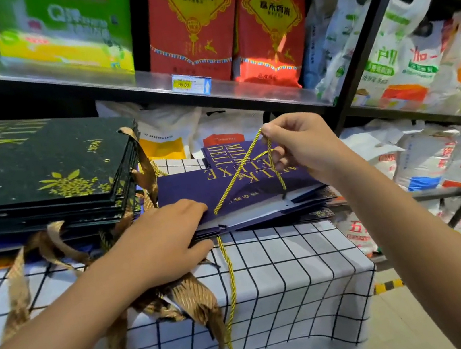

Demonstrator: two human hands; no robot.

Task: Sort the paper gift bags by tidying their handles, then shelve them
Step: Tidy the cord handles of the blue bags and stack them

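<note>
Handle-tidying looks underway, shelving not begun: the right hand (299,148) pinches the top purple paper gift bag's (254,182) twisted gold cord handle (241,172) while the left hand (170,238) presses flat on that bag.

A shop: metal shelving (255,92) is carrying red rice boxes (190,20) and stacked white sacks (403,56), with a yellow price tag (191,84) sitting at the shelf's front edge.

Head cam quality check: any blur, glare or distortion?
Head view: green boxes top left smeared by blur; glare on the lower part of the red rice bag; wide-angle bend in the shelf edge; hands and purple gift bag fairly sharp.
</note>
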